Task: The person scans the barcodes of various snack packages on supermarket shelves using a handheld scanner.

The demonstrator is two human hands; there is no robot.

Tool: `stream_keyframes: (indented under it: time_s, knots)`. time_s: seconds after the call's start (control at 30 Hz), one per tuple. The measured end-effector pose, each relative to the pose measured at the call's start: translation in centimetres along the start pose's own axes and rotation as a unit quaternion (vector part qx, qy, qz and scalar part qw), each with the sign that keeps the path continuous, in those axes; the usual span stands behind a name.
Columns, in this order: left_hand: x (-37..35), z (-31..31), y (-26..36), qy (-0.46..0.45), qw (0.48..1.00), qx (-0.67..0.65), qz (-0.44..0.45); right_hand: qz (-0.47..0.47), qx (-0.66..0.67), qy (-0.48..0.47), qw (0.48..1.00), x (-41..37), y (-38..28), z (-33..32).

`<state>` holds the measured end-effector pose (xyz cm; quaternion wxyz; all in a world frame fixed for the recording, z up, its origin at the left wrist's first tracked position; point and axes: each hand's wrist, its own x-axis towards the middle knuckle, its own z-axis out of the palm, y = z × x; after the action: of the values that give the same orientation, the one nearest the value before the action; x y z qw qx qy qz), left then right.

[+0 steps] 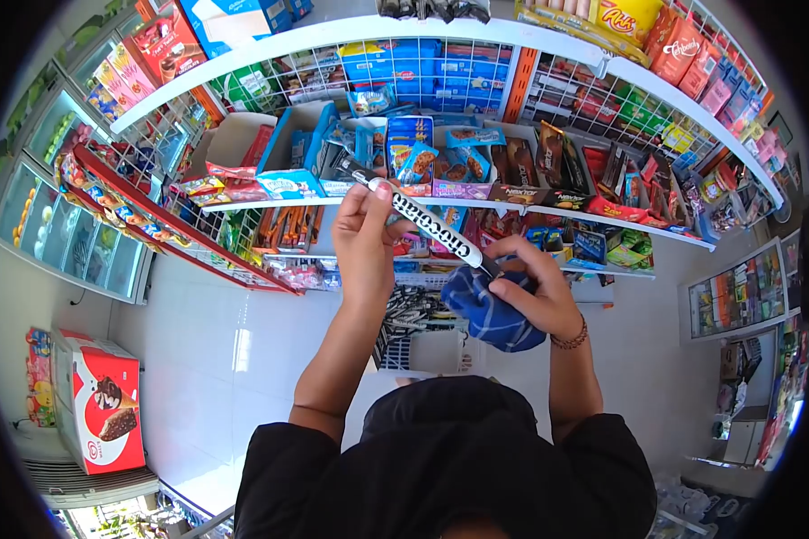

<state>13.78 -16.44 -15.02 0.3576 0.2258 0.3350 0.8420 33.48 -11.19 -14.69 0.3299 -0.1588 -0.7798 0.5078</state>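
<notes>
A long, thin wafer stick packet (pixel 433 225) with black "Chocolatos" lettering on white slants down to the right between my hands. My left hand (pixel 366 229) pinches it near its dark upper end. At the lower end, the fingers of my right hand (pixel 541 292) are closed around a blue checked cloth (pixel 490 307), which lies against the packet's dark tip. Below my hands, partly covered by the cloth, many similar black-and-white stick packets (pixel 406 314) are bunched in a white basket (pixel 394 353).
Ahead is a white shelf (pixel 333 45) with boxes of snacks, including a blue open box (pixel 294 148) and a dark Nextar box (pixel 523 193). A red rack (pixel 175 216) stands left, beside glass-door fridges (pixel 63 238). A red ice cream freezer (pixel 108 404) sits lower left.
</notes>
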Motion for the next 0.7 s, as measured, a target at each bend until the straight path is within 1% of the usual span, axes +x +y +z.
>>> stream_keyframes:
  time_s: [0.07, 0.1, 0.13, 0.2, 0.23, 0.27, 0.33, 0.37, 0.4, 0.43, 0.47, 0.5, 0.53, 0.6, 0.63, 0.67, 0.7]
  knots:
    - [0.5, 1.2, 0.5, 0.008, 1.0, 0.015, 0.014, 0.007, 0.039, -0.024, 0.999, 0.3, -0.5, -0.1]
    - [1.1, 1.2, 0.3, -0.012, 1.0, 0.017, 0.021, 0.009, 0.041, -0.019, 0.999, 0.5, -1.3, 0.0]
    - [1.5, 1.6, 0.4, -0.015, 1.0, 0.025, 0.005, 0.004, 0.039, -0.023, 0.999, 0.8, -1.6, -0.2]
    - [2.0, 2.7, 1.0, -0.062, 0.998, 0.024, 0.008, 0.002, -0.036, -0.031, 0.999, 1.4, -2.2, -0.4]
    - [2.5, 2.8, 1.1, -0.067, 0.996, 0.058, 0.023, 0.023, -0.049, -0.021, 0.998, 1.6, -3.2, -0.5]
    - [2.8, 3.3, 1.5, -0.068, 0.996, 0.056, 0.03, 0.016, -0.052, -0.023, 0.998, 1.8, -3.2, -0.5]
    - [3.4, 5.0, 2.6, -0.111, 0.987, 0.094, 0.069, -0.028, 0.006, 0.031, 0.999, 2.2, -3.0, -0.5]
    - [4.0, 5.4, 3.2, -0.144, 0.982, 0.104, 0.07, -0.009, 0.05, 0.054, 0.997, 2.4, -3.3, -0.2]
    - [4.8, 5.7, 3.6, -0.16, 0.97, 0.154, 0.095, -0.02, 0.098, 0.103, 0.99, 2.9, -3.2, 0.3]
    - [6.1, 5.5, 3.9, -0.173, 0.96, 0.187, 0.12, -0.025, 0.109, 0.119, 0.987, 3.1, -3.1, 0.3]
    - [7.6, 5.3, 4.2, -0.185, 0.947, 0.22, 0.145, -0.03, 0.12, 0.136, 0.983, 3.3, -3.1, 0.2]
    - [8.7, 5.4, 4.8, -0.153, 0.919, 0.288, 0.221, -0.06, 0.118, 0.168, 0.977, 3.9, -3.4, 0.3]
    - [10.1, 5.6, 5.7, -0.133, 0.876, 0.33, 0.325, -0.073, 0.136, 0.191, 0.969, 4.4, -4.2, 0.3]
    - [13.4, 6.3, 7.6, -0.126, 0.859, 0.323, 0.375, -0.079, 0.153, 0.196, 0.965, 5.4, -5.1, -0.3]
    - [14.9, 6.5, 8.4, -0.117, 0.826, 0.365, 0.414, -0.098, 0.137, 0.21, 0.963, 6.1, -5.5, -0.6]
    - [16.6, 6.5, 9.0, -0.105, 0.789, 0.404, 0.451, -0.097, 0.136, 0.209, 0.963, 6.6, -6.1, -1.0]
    - [18.5, 6.5, 9.6, -0.106, 0.755, 0.45, 0.465, -0.097, 0.136, 0.217, 0.962, 7.4, -6.4, -1.3]
